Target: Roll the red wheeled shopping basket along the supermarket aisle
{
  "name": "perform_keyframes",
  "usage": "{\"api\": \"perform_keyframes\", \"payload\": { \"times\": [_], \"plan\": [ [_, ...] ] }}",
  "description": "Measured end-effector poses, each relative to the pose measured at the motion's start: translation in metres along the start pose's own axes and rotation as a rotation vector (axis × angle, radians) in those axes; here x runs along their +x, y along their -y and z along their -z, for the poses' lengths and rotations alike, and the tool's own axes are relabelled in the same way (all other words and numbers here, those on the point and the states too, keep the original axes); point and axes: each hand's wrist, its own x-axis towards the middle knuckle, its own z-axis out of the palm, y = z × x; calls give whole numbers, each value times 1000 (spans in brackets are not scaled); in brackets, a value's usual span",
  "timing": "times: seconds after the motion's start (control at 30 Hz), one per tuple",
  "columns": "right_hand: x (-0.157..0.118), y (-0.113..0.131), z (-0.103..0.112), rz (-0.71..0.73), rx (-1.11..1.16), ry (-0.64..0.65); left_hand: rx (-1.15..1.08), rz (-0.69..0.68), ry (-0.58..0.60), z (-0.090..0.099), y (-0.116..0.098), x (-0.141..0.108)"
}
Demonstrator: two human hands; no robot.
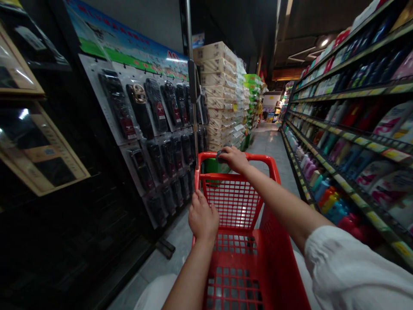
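Observation:
A red plastic shopping cart [232,202] with grid walls stands right in front of me, and I look down into its bare basket. My left hand [204,217] is closed over the cart's left rim, fingers pointing forward. Across the basket, my right hand [235,158] reaches to the far top bar, its fingers curled down there. A small dark piece shows under the right fingertips; I cannot tell whether it belongs to the cart. A thin metal pole [195,133] with a dark sleeve rises by the cart's far left corner.
Packaged belts hang on a display panel [155,107] at the left, beside framed boxes [41,146]. Stacked beige packs [219,94] stand ahead on the left. Shelves of bottles [348,142] line the right side. A tiled aisle [269,142] runs forward between them.

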Motion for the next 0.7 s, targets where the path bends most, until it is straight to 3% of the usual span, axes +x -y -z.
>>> {"api": "perform_keyframes", "payload": {
  "times": [0.2,0.33,0.53,0.7],
  "plan": [
    [42,31,-6,-33,-50,148,-6,-11,-8,-2,1,-1],
    [59,53,-17,-24,0,115,-13,3,4,-3,1,-1],
    [47,63,-30,-15,-82,87,-8,-23,-10,-7,3,0],
    [22,50,-20,-14,-167,89,-11,-50,-19,-10,5,0]
  ]
}}
